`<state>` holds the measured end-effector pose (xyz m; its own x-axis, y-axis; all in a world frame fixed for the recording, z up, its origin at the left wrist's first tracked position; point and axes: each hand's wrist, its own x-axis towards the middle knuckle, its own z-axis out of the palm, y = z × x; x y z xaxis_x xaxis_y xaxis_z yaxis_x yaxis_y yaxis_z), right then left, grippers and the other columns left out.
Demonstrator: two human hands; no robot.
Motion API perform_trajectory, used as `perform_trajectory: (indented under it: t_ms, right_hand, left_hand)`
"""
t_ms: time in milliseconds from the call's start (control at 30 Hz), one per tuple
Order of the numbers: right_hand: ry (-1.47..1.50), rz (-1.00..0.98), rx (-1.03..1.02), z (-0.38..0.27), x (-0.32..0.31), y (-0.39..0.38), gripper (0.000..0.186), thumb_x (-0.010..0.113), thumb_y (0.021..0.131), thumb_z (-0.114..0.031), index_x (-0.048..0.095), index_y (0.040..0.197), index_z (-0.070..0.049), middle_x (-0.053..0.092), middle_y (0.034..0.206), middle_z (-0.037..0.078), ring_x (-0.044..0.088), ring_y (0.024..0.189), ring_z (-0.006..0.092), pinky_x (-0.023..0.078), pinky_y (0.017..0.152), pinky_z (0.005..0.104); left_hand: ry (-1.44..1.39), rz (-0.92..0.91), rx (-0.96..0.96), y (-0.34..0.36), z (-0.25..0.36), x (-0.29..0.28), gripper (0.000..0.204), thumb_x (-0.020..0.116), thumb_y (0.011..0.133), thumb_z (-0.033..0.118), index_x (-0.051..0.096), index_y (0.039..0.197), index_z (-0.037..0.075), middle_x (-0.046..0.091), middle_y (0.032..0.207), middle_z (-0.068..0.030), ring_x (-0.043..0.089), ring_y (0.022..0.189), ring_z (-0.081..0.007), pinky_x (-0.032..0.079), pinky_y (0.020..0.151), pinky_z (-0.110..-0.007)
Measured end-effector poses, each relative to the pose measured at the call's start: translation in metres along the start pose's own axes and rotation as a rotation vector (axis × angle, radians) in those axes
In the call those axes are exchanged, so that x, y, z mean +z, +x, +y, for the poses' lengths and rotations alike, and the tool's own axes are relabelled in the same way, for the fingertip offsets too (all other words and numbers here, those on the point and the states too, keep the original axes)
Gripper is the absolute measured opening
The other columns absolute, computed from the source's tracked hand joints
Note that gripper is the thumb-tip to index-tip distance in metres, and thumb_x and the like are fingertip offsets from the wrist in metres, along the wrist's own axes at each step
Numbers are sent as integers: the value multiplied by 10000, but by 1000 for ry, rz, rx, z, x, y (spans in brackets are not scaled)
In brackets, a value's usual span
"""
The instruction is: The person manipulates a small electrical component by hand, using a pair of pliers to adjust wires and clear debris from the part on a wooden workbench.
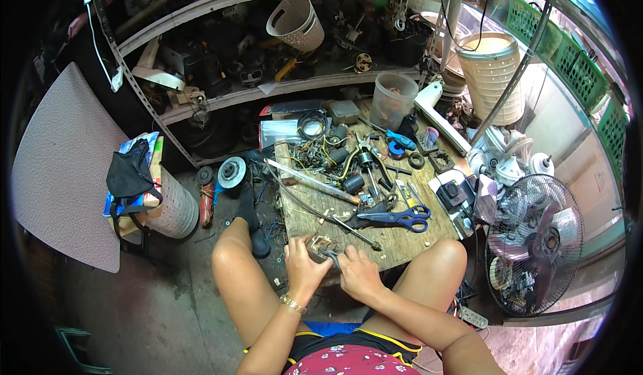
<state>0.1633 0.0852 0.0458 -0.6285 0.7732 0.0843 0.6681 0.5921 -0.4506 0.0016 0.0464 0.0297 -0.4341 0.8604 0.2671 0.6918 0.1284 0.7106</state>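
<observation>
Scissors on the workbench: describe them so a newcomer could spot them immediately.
Start at the low wooden workbench in front of the person. Toward its near side, beyond and to the right of the person's right hand, lie the scissors, handles pointing right. Two large blue finger loops set them apart from the yellow-and-black-handled pliers farther back.

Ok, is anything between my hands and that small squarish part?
Nothing visible. The left hand already grips the small squarish part, and the right hand is right up against it. The blue-handled scissors lie beyond, not in between.
</observation>
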Motion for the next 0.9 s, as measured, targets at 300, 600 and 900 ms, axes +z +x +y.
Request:
perform_trajectory:
  t_ms: [300, 600, 900]
  right_hand:
    - [1216, -378, 346, -1, 13, 25, 170, 553, 782, -1, 606, 931, -64, 545, 846, 43, 527, 733, 162, 394, 593, 314]
    - [2372, -537, 490, -1, -62, 38, 167, 590, 745, -36, 558, 906, -66, 567, 1042, 131, 494, 720, 189, 432, 565, 301]
    - [1653, -668, 554, 80, -67, 28, 584, 616, 963, -195, 494, 1487, 33, 547, 1475, 214, 631, 1245, 428, 527, 1038, 549]
  left_hand:
    - [-560, -41, -103, -7, -58, 16, 645, 814, 789, 120, 490, 1332, -10, 684, 1195, -172, 668, 1114, -265, 512, 1006, -388]
    - [-1081, -58, -201, -25, -46, 15, 635, 770, 916, 166, 371, 1388, 22, 572, 1320, -133, 588, 1221, -210, 474, 1078, -379]
    - [-1176, 51, -275, -12, -25, -32, 622, 733, 928, 351, 416, 1369, 47, 591, 1298, -123, 606, 1202, -218, 507, 1040, -411]
